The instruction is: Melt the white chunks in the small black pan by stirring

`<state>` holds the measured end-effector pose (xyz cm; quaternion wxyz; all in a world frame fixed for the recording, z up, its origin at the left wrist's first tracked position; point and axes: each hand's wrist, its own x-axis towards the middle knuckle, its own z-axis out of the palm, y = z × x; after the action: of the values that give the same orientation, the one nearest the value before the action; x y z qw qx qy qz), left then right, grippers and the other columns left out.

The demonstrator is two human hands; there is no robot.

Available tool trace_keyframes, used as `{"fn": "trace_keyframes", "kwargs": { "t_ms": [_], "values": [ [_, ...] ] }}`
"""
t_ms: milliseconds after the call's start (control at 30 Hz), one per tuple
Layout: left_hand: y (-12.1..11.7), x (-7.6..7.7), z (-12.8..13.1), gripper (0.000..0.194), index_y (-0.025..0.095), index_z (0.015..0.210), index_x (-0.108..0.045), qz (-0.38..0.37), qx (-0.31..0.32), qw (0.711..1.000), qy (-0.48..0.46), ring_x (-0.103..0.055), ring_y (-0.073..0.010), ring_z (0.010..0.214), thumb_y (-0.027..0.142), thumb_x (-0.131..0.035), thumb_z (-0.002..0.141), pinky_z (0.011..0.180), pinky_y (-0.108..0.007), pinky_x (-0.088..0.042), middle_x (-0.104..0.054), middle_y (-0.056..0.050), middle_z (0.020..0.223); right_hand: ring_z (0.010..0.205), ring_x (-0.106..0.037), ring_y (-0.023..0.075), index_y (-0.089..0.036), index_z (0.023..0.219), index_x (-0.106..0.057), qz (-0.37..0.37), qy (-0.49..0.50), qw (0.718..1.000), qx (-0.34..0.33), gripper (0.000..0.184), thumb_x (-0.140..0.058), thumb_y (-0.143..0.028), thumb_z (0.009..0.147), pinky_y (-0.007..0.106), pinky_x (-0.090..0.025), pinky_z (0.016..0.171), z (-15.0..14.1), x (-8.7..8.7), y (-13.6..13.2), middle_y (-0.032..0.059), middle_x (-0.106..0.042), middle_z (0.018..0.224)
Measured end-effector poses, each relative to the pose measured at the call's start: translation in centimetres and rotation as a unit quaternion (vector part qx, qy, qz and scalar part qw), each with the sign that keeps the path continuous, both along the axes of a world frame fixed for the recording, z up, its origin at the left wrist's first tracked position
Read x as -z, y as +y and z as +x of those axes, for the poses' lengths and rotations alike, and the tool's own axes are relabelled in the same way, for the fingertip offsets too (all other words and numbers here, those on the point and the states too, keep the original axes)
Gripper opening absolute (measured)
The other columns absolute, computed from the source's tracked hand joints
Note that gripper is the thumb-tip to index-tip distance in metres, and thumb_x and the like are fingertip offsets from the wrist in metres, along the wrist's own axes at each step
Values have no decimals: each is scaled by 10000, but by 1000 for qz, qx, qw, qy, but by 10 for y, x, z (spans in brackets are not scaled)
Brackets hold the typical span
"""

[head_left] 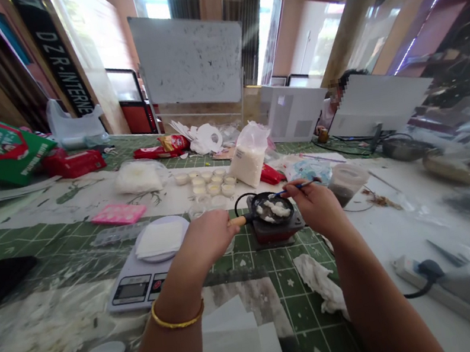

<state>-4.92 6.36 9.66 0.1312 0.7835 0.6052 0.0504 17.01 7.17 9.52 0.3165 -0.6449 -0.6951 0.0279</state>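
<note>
A tiny black frying pan (273, 208) holding white pieces of food sits on a small dark stove (278, 230) at the table's middle. My left hand (209, 237), a gold bangle on its wrist, is closed round the pan's wooden handle. My right hand (314, 202) pinches a thin blue-handled tool (298, 187) whose tip reaches over the pan's right rim.
A kitchen scale (138, 285) with a white plate stands left of the stove. Behind are several small white cups (211, 183), a bag of white powder (250, 158), a pink box (119, 213) and a crumpled tissue (322, 281). A power strip (417, 271) lies right. A person sits behind white boards at the far side.
</note>
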Motion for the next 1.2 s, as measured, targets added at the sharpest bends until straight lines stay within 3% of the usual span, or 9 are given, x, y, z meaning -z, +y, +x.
{"fn": "trace_keyframes", "kwargs": {
  "t_ms": [133, 267, 433, 600, 767, 900, 1067, 1200],
  "values": [
    [-1, -1, 0, 291, 184, 768, -585, -3, -3, 1000, -4, -574, -185, 667, 411, -404, 787, 520, -254, -314, -641, -69, 781, 797, -617, 173, -197, 830, -657, -59, -30, 998, -16, 288, -405, -338, 840, 256, -392, 697, 1, 0, -1, 41, -695, 824],
    [0, -1, 0, 285, 190, 748, -574, -8, -4, 1000, -6, -568, -185, 631, 417, -405, 785, 499, -258, -298, -633, -60, 742, 810, -614, 174, -216, 848, -653, -12, -25, 1000, 12, 298, -396, -368, 844, 257, -388, 705, 7, -4, -7, 27, -697, 812],
    [0, -1, 0, 268, 185, 740, -565, -4, -7, 1000, -1, -569, -176, 632, 411, -426, 778, 489, -250, -289, -631, -60, 759, 749, -613, 178, -192, 770, -664, -70, -62, 996, 3, 303, -408, -341, 835, 262, -385, 675, 7, -7, -10, 54, -694, 782],
    [0, -2, 0, 291, 184, 715, -561, -7, -4, 1000, 1, -561, -171, 620, 421, -406, 785, 496, -252, -283, -637, -62, 742, 797, -610, 175, -211, 838, -661, -2, -2, 1000, 8, 322, -395, -393, 843, 256, -387, 699, 6, -8, -11, 29, -696, 809],
    [0, -1, 0, 272, 191, 723, -569, -9, -4, 1000, -4, -567, -178, 629, 417, -426, 772, 497, -252, -295, -636, -53, 740, 759, -612, 170, -208, 714, -668, -63, -27, 997, -22, 323, -409, -359, 835, 255, -387, 687, 3, -6, -10, 27, -692, 778],
    [0, -1, 0, 282, 196, 742, -580, -8, -3, 1000, 1, -567, -181, 635, 418, -411, 778, 513, -252, -305, -643, -56, 752, 805, -613, 172, -206, 849, -662, 3, -5, 1000, 12, 314, -393, -369, 845, 255, -391, 709, 6, -7, -9, 32, -694, 805],
    [0, -1, 0, 266, 193, 735, -581, -4, -3, 1000, -1, -567, -183, 649, 410, -429, 765, 504, -249, -302, -643, -60, 776, 760, -614, 183, -196, 751, -661, -65, -46, 997, 10, 300, -407, -331, 834, 268, -386, 683, 9, -5, -6, 46, -693, 782],
    [-1, -1, 0, 289, 196, 729, -573, -17, -7, 1000, -7, -561, -178, 623, 435, -416, 771, 498, -250, -292, -636, -52, 738, 821, -610, 185, -203, 861, -660, -7, -26, 999, 34, 316, -387, -362, 846, 268, -383, 715, 11, -5, -5, 43, -694, 813]
  ]
}}
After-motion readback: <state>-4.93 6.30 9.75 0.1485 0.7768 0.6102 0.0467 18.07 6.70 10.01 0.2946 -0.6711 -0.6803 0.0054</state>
